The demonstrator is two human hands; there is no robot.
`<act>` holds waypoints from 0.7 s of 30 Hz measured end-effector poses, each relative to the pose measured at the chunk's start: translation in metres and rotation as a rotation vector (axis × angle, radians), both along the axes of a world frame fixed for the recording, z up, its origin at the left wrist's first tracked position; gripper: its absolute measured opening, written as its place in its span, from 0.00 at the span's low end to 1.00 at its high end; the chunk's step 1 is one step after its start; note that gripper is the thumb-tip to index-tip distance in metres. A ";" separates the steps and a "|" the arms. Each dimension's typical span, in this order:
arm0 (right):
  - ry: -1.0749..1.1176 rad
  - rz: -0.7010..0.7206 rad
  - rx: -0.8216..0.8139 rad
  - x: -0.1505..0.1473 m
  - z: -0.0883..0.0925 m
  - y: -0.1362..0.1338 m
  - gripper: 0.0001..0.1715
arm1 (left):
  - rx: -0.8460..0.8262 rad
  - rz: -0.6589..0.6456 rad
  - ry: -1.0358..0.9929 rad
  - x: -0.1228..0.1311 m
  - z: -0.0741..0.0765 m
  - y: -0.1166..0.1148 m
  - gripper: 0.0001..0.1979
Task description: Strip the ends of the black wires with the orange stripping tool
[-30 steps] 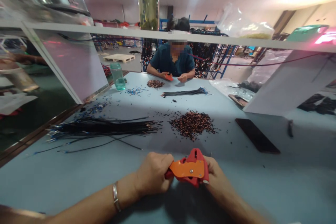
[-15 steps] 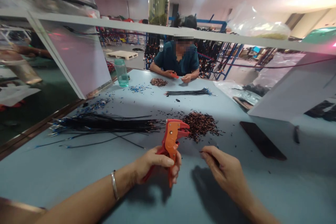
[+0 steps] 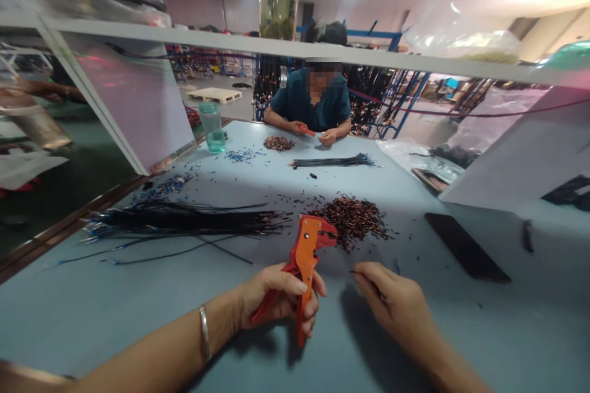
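My left hand is wrapped around the handles of an orange and red wire stripper. Its jaws point right, in front of a pile of short dark, copper-tipped wire pieces. To the right of the tool, my right hand is closed in a pinch, with a small dark tip showing at the fingertips; most of it is hidden, and I cannot tell its kind. A bundle of long black wires lies left of the stripper, with a few strands loose in front.
Blue scraps are scattered behind the bundle. A dark flat phone-like slab lies on the right. Across the table a co-worker holds a red tool, near a second wire bundle. A bottle stands back left. A shelf crosses overhead.
The wire stripper has shifted slightly right and down in my left hand, and one of its fingers has lifted off the handle. My right hand keeps its pinch, almost in place.
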State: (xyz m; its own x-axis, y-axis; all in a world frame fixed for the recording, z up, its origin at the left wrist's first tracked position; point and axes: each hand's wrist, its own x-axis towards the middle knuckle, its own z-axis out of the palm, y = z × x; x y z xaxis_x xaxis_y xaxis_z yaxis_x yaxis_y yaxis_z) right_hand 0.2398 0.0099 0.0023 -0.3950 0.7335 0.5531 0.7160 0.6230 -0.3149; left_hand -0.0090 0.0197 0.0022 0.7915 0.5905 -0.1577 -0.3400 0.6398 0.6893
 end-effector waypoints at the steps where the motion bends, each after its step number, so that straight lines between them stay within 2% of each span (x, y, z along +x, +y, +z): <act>1: 0.030 -0.004 0.006 0.000 -0.001 0.000 0.10 | 0.003 -0.001 0.010 0.000 0.000 0.000 0.17; 3: 0.011 0.000 -0.004 0.001 -0.003 0.002 0.12 | 0.012 -0.012 0.032 0.000 0.000 -0.001 0.17; 7: -0.178 0.004 -0.088 0.001 -0.008 0.005 0.20 | 0.048 -0.021 0.068 -0.001 -0.001 -0.002 0.16; 14: -0.191 -0.033 -0.145 0.001 -0.013 0.006 0.16 | 0.070 -0.027 0.060 -0.001 0.000 -0.002 0.17; 18: -0.216 -0.062 -0.128 0.002 -0.011 0.008 0.18 | 0.070 -0.026 0.052 -0.001 0.002 -0.002 0.17; 21: -0.179 -0.051 -0.016 0.007 -0.001 0.009 0.19 | 0.074 -0.018 0.049 -0.001 0.002 -0.002 0.16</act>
State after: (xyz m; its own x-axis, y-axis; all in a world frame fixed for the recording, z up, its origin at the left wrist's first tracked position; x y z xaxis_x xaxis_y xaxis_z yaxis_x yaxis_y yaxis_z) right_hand 0.2463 0.0193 0.0013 -0.4486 0.7631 0.4653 0.7918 0.5808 -0.1891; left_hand -0.0097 0.0173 0.0043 0.7945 0.5876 -0.1531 -0.2932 0.5920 0.7507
